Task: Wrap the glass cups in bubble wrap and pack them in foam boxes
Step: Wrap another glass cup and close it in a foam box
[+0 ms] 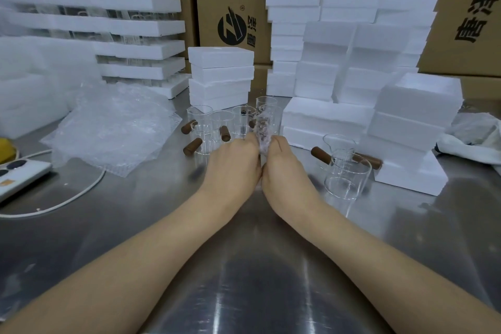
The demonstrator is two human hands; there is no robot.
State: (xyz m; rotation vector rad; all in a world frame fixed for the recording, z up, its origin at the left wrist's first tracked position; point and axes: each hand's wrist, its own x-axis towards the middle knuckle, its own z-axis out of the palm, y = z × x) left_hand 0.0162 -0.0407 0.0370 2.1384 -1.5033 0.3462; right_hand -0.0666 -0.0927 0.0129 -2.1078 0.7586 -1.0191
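Note:
My left hand (pixel 233 163) and my right hand (pixel 284 168) are pressed side by side at the table's middle, both gripping one bubble-wrapped glass cup (pixel 262 130) that sticks up between them; its lower part is hidden by my fingers. Behind them stand several bare glass cups (pixel 222 123) with brown wooden handles. Two more bare glass cups (pixel 347 176) sit to the right of my right hand. A pile of bubble wrap sheets (pixel 113 127) lies at the left. White foam boxes (pixel 325 119) are stacked at the back and right.
The steel table (pixel 244 266) carries a white power strip (pixel 19 173) with its cable at the left edge. A crumpled cloth (pixel 474 141) lies far right. Foam trays holding glassware (pixel 135 24) tower at the back left, cardboard cartons (pixel 230 8) behind.

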